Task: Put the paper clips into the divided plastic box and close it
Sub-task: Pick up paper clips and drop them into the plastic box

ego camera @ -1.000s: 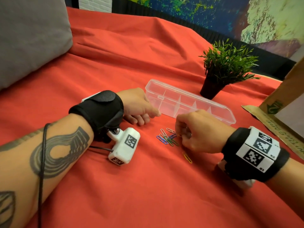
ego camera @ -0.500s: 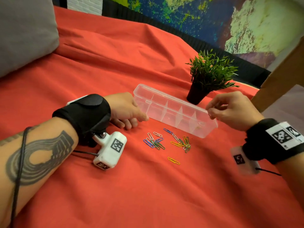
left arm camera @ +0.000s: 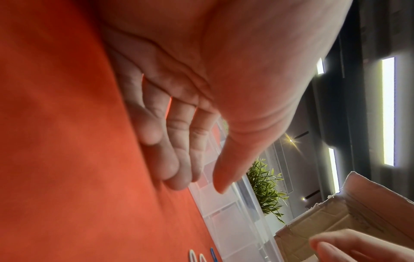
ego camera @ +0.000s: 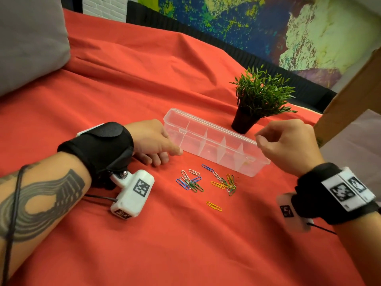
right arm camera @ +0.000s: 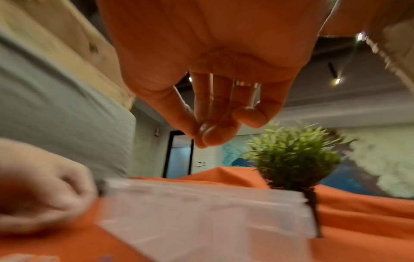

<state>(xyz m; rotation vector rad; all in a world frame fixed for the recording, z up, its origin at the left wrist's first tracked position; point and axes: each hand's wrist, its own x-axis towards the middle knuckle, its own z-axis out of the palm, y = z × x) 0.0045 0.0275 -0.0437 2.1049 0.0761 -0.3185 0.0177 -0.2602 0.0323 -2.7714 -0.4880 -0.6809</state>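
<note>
The clear divided box (ego camera: 210,154) lies open on the red cloth, its lid tipped back behind it; it also shows as the box (left arm camera: 224,212) and, blurred, as the box (right arm camera: 201,212). My left hand (ego camera: 171,155) rests at its left end, thumb against the near wall and fingers fairly straight on the cloth, as the left hand (left arm camera: 199,184) shows. My right hand (ego camera: 258,141) hovers over the right end, thumb and fingertips (right arm camera: 210,133) pressed together with no clip visible between them. Coloured paper clips (ego camera: 193,182) lie scattered before the box, one yellow clip (ego camera: 214,206) apart. Something small and yellowish (ego camera: 246,162) sits in the rightmost compartment.
A small potted plant (ego camera: 259,100) stands just behind the box's right half. A cardboard box (ego camera: 350,100) rises at the right edge. A grey cushion (ego camera: 26,42) lies at the far left. Red cloth (ego camera: 185,244) covers the near surface.
My right hand has lifted from the clip pile and moved right and back to above the box's right end. The left hand has stayed at the left end.
</note>
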